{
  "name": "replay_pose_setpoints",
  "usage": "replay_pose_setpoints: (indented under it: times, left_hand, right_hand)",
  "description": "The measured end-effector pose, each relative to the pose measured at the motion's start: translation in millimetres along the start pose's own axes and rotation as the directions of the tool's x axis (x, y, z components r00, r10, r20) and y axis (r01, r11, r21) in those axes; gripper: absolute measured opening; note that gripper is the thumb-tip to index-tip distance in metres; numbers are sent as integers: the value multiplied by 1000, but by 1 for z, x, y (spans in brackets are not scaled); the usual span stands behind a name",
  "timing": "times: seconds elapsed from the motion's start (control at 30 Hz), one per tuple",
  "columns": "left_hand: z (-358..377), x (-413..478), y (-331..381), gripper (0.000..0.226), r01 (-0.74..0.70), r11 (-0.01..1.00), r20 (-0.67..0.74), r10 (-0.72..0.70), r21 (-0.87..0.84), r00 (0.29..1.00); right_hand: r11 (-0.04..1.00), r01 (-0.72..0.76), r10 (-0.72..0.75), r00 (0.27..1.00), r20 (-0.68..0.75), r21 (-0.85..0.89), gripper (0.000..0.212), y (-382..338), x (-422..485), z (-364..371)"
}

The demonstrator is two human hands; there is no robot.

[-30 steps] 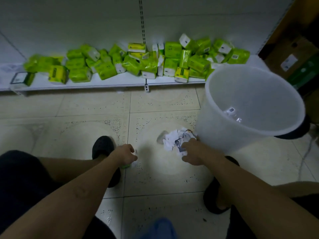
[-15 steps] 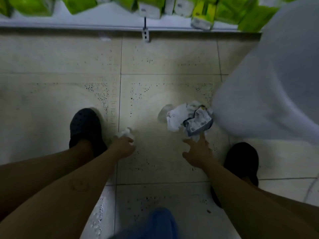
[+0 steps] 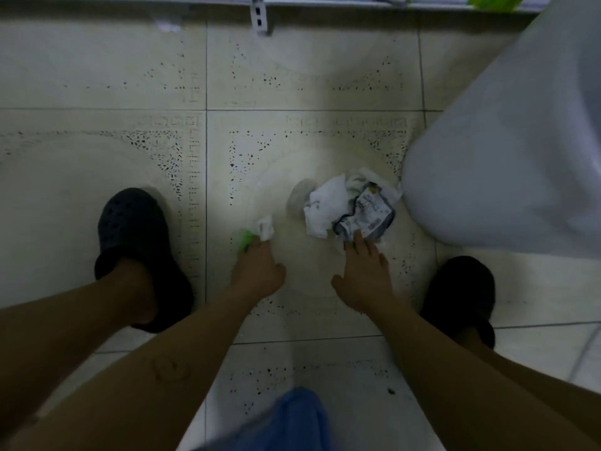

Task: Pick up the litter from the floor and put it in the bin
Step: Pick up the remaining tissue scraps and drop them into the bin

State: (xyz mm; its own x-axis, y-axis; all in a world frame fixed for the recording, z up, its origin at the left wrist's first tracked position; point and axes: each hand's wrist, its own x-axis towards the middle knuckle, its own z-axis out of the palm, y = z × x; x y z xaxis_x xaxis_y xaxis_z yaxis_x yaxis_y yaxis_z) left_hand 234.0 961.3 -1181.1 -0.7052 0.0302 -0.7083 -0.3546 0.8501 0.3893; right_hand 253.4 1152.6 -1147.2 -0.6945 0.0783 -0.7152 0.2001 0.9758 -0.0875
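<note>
The litter is in two lots on the tiled floor [image 3: 97, 76]. Lot one, the crumpled wad [image 3: 351, 208], is white paper bunched with a grey printed wrapper, irregular and creased; it lies just beside the bin [image 3: 507, 157], at its lower wall. Lot two, the scrap [image 3: 258, 231], is a small white-and-green piece lying left of the wad.

My right hand [image 3: 366, 271] is spread flat, palm down, fingers extended; I see its fingertips touch the near edge of the wad without closing on it. My left hand [image 3: 260, 271] is curled, fingertips pinching the scrap at the floor; whether the scrap has left the floor I cannot tell.

Count: two hands, two litter lots, one bin, two clogs. The bin is white, translucent plastic with a smooth rounded wall. The left clog [image 3: 136, 242] is dark and perforated; the right clog [image 3: 461, 294] is dark. The tiles are pale and glossy with black speckle patterns.
</note>
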Motion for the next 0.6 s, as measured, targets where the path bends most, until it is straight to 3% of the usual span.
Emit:
replay_pose_setpoints:
  times: [0.27,0.6]
  left_hand:
    - [-25,-24,71,43,-192,979,-35,190,-64,981]
    - [-121,-113,155,26,-383,923,-276,356,-47,893]
  right_hand:
    - [998,54,-55,995,-86,-6,82,10,-31,-47]
    - [957,230,-162,929,-333,176,67,32,-121,-157]
